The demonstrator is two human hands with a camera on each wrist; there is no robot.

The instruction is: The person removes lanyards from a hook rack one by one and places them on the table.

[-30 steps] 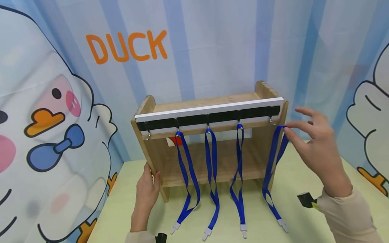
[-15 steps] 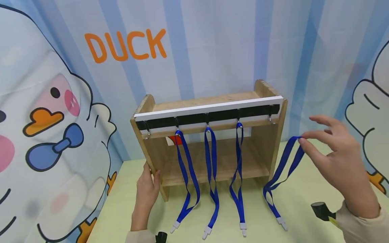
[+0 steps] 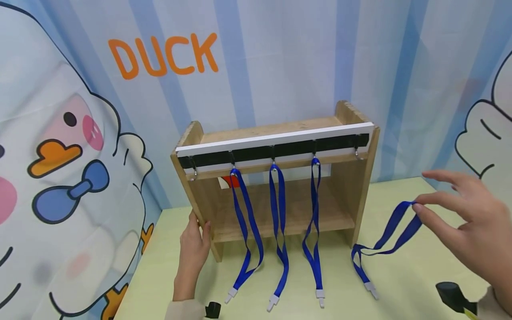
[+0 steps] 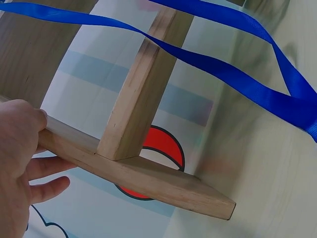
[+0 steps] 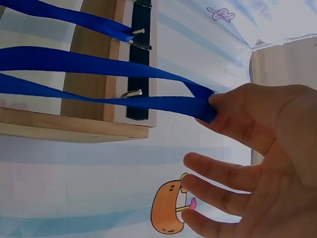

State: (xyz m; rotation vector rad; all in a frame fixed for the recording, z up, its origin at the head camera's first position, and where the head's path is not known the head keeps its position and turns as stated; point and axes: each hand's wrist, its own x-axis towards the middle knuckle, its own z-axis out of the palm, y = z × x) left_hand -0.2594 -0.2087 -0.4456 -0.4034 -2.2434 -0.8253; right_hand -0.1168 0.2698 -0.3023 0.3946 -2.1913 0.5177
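Observation:
My right hand [image 3: 476, 222] pinches the top loop of a blue lanyard [image 3: 413, 229] between thumb and index finger, to the right of a wooden shelf [image 3: 352, 191]. The other fingers are spread. The lanyard slants down left to its white clip [image 3: 370, 290], low over the table. In the right wrist view, the loop of the lanyard [image 5: 193, 105] ends at my thumb tip. My left hand [image 3: 194, 249] grips the shelf's left side panel; in the left wrist view, the left hand [image 4: 17, 163] has thumb and fingers on either side of the panel [image 4: 148, 181].
A white rail [image 3: 256, 143] with a black strip and several hooks runs along the shelf's front. Blue lanyards [image 3: 282, 200] hang from the three middle hooks. The right-end hook [image 3: 357, 153] and left-end hook [image 3: 194, 172] are bare. Behind stands a duck-print curtain [image 3: 280, 66].
My right hand has drawn the lanyard's loop away from beside the right-end hook, moving right and down. The strap now slants more, while its clip has barely moved. My left hand stays on the shelf.

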